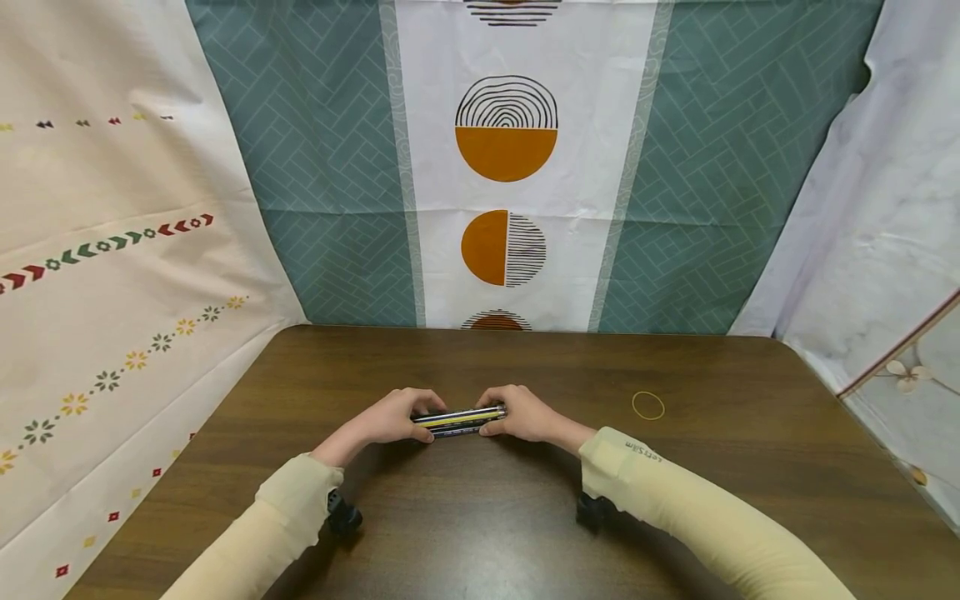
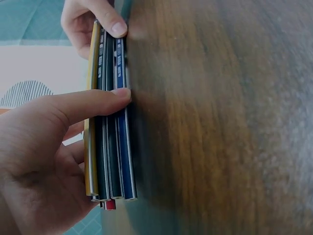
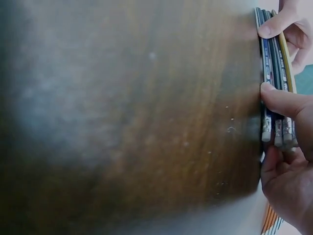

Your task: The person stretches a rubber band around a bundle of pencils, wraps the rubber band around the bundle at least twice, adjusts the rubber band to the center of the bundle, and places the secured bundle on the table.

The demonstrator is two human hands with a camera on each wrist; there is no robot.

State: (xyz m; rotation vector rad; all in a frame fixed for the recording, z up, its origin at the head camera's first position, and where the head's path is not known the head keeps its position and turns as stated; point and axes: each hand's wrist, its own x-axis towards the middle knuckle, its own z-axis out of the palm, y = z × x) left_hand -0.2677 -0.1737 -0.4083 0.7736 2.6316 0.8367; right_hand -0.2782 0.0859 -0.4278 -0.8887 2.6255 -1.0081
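Standing by the table. Left hand and right hand both grip one bundle of pencils, one at each end part, thumbs across the near side, other fingers behind. Both are closed on it; a gap of bare pencil shows between them.

Bundle is at about mid-table, lying crosswise in front of the person, right end slightly farther away. Can't tell if it touches the wood.

Colours: yellow pencil along one side, dark ones next to it, blue pencil at the other side, plus a red end peeking out on the left. Flat ends at left, roughly level; white erasers at right, past the right thumb.

Thin yellow loop lies flat on the wood, well apart, off to the right of the right hand. Pale yellow sleeves, lettering on the right one. Patterned green-and-white cloth hangs behind the far edge.
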